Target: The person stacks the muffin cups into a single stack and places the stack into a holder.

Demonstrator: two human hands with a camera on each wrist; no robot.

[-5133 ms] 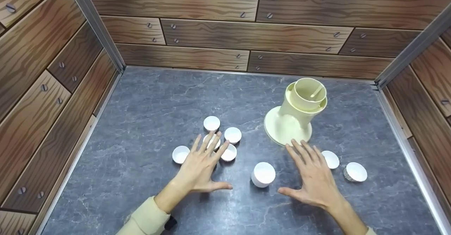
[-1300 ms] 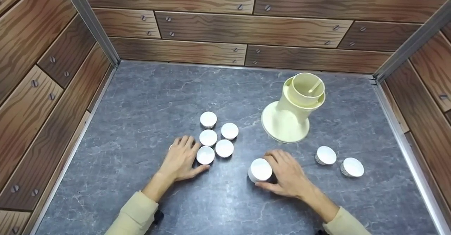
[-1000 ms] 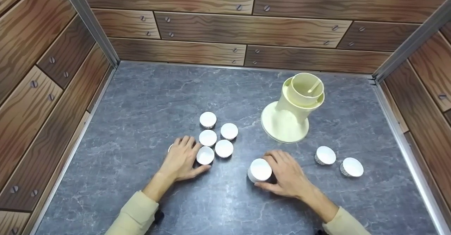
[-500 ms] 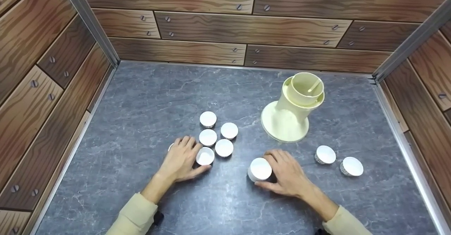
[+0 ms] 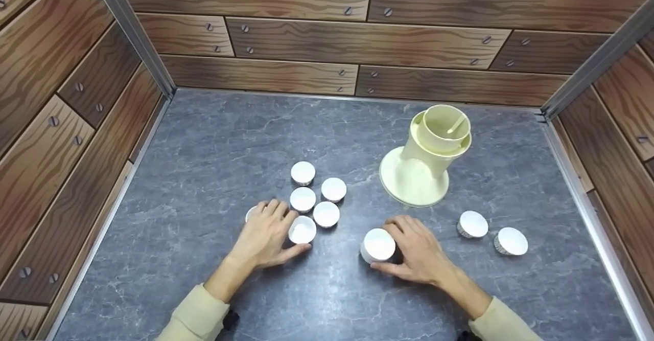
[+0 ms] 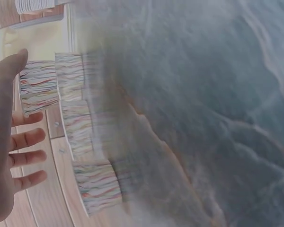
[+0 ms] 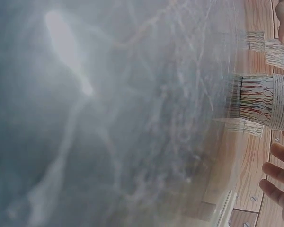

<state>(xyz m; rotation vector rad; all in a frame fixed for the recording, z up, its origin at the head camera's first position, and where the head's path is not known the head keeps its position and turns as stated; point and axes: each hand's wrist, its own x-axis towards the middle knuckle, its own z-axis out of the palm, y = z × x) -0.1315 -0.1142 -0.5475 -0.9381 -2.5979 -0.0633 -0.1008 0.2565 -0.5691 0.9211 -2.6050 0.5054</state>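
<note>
Paper cups, white inside with striped, multicoloured pleated walls, lie spread over the near half of a grey marbled tabletop.

Item 1: stack of cups, near centre, upright. The right hand curls round its right side, thumb on the near side and fingers on the far side, gripping it. In the right wrist view the stack shows as several nested cups, with the fingertips just beside it.

Item 2: single cup, left of the stack and apart from it. The left hand holds it between the thumb on the near side and curled fingers on the left.

Item 3: cup, largely hidden beyond the left hand; only its left edge shows.

Item 4: cluster of four cups just beyond the left hand: farthest cup, middle-left cup, middle-right cup, nearest cup. The nearest one sits just beside the held cup; whether they touch cannot be told.

Item 5: two cups to the right of the right hand, well apart from it: inner cup, outer cup.

Item 6: cream plastic dispenser with a wide round base and an open cylindrical top, standing beyond the right hand.

Surround: wood-grain panelled walls on the left, far and right sides.
</note>
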